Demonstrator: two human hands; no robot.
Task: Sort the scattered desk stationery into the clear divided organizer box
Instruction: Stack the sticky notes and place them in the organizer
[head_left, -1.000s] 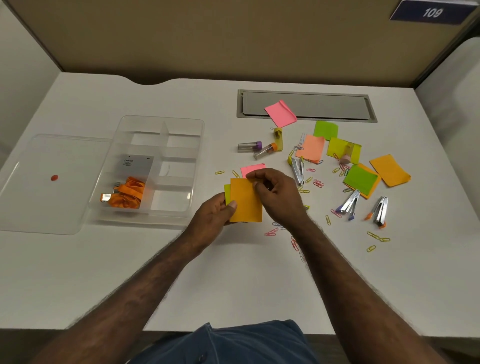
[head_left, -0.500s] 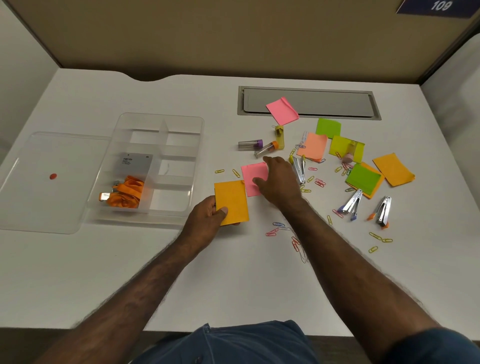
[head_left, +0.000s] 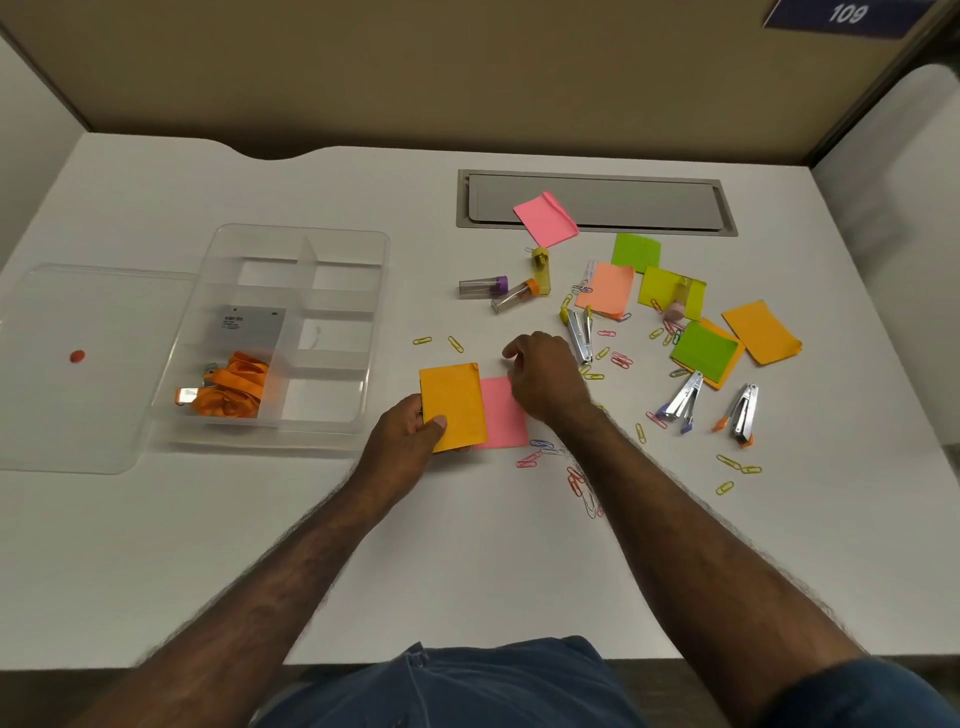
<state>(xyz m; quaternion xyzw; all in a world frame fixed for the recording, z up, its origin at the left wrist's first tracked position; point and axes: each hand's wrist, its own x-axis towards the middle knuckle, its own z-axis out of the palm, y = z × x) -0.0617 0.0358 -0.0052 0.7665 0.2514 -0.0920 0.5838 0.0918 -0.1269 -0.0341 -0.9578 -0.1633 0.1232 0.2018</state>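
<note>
My left hand grips an orange sticky-note pad by its near left corner, just right of the clear divided organizer box. My right hand lies with curled fingers on the upper right part of a pink sticky note, which sits flat on the desk against the orange pad's right edge. In the box lie an orange lanyard and a grey card; its other compartments look empty.
The box's clear lid lies at the far left. More sticky notes, small staplers, little tubes and several paper clips are scattered to the right. A grey cable hatch sits at the back.
My right hand let go of the orange pad, reached to the pink note and pulled it toward me beside the pad. My left hand kept the orange pad and shifted slightly left.
</note>
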